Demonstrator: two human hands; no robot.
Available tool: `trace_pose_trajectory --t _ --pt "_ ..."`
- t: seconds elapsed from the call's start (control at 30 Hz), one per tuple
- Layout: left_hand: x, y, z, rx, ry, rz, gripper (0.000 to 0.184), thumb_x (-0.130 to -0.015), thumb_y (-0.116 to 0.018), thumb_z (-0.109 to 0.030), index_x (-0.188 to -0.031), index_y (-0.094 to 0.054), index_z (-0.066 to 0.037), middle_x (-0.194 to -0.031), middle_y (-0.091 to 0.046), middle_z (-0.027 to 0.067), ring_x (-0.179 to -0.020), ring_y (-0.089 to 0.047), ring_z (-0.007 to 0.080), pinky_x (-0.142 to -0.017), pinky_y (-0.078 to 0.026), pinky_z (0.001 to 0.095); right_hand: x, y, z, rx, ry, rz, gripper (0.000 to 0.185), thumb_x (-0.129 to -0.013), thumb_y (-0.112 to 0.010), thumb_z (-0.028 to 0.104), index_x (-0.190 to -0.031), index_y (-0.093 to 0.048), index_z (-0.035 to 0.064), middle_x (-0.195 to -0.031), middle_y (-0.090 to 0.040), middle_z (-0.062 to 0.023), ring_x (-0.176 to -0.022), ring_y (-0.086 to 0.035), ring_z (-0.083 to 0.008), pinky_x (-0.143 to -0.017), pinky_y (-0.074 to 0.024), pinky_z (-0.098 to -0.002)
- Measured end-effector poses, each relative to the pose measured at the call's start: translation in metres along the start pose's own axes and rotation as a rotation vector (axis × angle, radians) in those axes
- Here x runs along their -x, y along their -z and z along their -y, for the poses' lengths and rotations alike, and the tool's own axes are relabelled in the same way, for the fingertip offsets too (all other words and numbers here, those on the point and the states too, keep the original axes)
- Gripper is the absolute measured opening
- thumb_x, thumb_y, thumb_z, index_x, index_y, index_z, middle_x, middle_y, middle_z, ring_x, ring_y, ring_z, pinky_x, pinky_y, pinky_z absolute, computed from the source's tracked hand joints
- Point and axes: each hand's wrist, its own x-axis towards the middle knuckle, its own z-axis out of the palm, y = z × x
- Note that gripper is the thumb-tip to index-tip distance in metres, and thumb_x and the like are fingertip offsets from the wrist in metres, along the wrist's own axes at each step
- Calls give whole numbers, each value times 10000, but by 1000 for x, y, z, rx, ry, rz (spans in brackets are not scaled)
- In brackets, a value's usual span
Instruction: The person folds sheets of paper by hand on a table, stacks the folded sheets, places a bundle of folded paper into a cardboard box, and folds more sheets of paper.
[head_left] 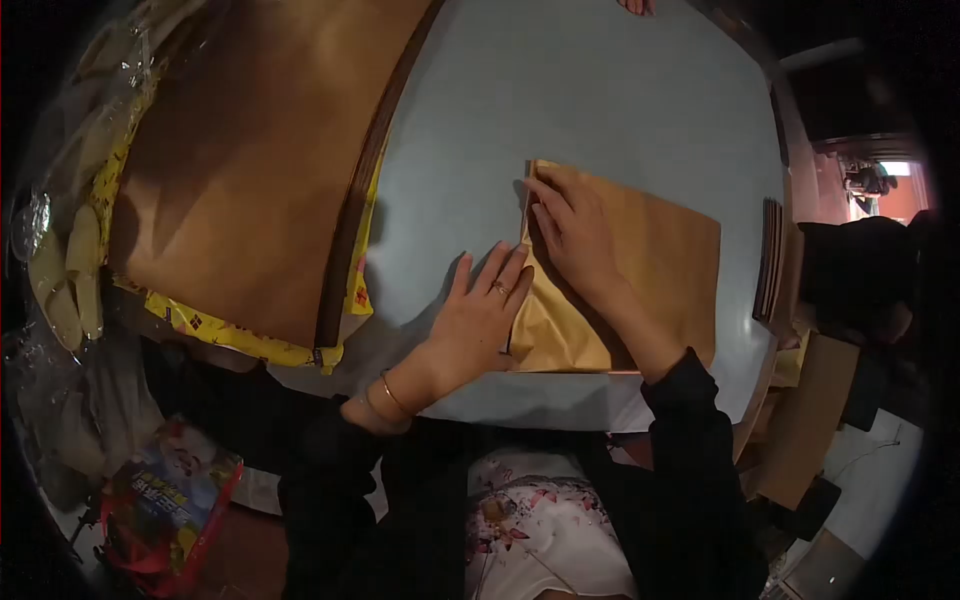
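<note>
Operator A: State the position of the workpiece.
Operator B: The gold-brown, flat, four-sided sheet piece (655, 255) lies on the pale blue-grey, smooth-topped bench (600, 85), in front of the person. Its lower left part carries a shiny, creased gold surface; the remainder is a duller brown.

Operator A: State the condition of the left hand (478, 312).
Operator B: It is released, with fingers extended and spread. It rests at the left edge of the piece, its fingertips pointing toward the far side of the bench. A ring and a bracelet are worn.

Operator A: And the right hand (578, 232)?
Operator B: It lies over the upper left part of the piece, fingers slightly bent at the left edge. Whether it pinches that edge cannot be told.

Operator A: List adjacent items.
Operator B: Left: a thick stack of large brown sheets (250, 170) above a yellow, printed plastic wrapping (235, 340). Right: a small stack of narrow-looking brown panels (769, 260) at the bench edge. Far edge: another person's fingers (637, 6), partly out of view.
</note>
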Motion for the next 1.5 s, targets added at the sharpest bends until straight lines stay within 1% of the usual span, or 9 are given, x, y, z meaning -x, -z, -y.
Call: trace_pose_trajectory --t 0.57,0.63,0.77,0.87,0.97,1.17,1.23,1.37,1.5 --pt "-2 1 3 94 15 60 1143 -528 -813 -486 -1419 -240 -58 -1492 -191 140 -1391 -165 294 -1060 -186 536 12 -26 -10 148 -69 -5 271 -854 -522 206 -1102 -564 105 -1201 -517 -68 -1116 -476 -256 -895 -373 -404" --pt "2 -12 11 46 -115 -91 1155 -516 -834 -452 -1424 -230 -71 -1497 -180 140 -1394 -148 309 -1053 -178 561 13 -21 -4 42 -132 -83 238 -862 -517 230 -1060 -565 108 -1166 -524 -50 -1093 -486 -226 -891 -373 -395" --pt "-2 -2 9 -31 -41 120 1166 -567 -804 -496 -1449 -162 -84 -1501 -153 165 -1395 -121 325 -1058 -118 553 12 -34 -7 71 -137 -154 227 -886 -485 232 -1056 -565 105 -1157 -525 -44 -1070 -495 -220 -898 -367 -392" --pt "-1 -12 17 -59 -75 59 1184 -542 -813 -486 -1440 -162 -72 -1505 -139 155 -1399 -104 316 -1057 -125 555 24 -37 -4 -49 -67 -286 281 -903 -462 250 -1126 -546 101 -1234 -500 -55 -1161 -464 -210 -991 -329 -413" --pt "-1 -8 16 -35 -88 71 1193 -540 -803 -521 -1440 -160 -73 -1511 -120 160 -1401 -97 316 -1061 -110 546 58 17 9 -51 -202 -357 467 -913 -458 299 -1334 -423 98 -1457 -304 -68 -1337 -301 -202 -1125 -154 -464" --pt "-5 1 14 -67 -92 120 1170 -593 -739 -613 -1423 -180 -8 -1510 -111 178 -1396 -113 324 -1076 -89 503 312 211 -59 432 -915 -776 493 -917 -457 203 -1378 -364 54 -1472 -261 -167 -1365 -222 -347 -1099 -147 -508" --pt "-7 -1 20 23 -147 109 1181 -593 -736 -623 -1426 -170 -5 -1507 -117 177 -1391 -119 334 -1083 -91 478 447 267 -106 718 -1154 -889 488 -942 -434 276 -1368 -372 46 -1465 -268 -179 -1371 -202 -343 -1088 -171 -519" --pt "-5 -7 35 38 -167 75 1210 -575 -737 -643 -1421 -169 8 -1502 -118 184 -1385 -126 346 -1087 -93 472 657 336 -134 667 -1871 -659 645 -927 -234 596 -1455 -237 226 -1524 -128 -118 -1398 -95 -348 -1074 -96 -611" --pt "-11 1 33 -1 -83 169 1262 -530 -743 -669 -1414 -166 22 -1498 -105 197 -1376 -147 356 -1088 -148 471 697 328 -117 589 -2047 -400 696 -880 -203 685 -1458 -202 298 -1532 -79 -108 -1401 -46 -359 -1062 -44 -645"
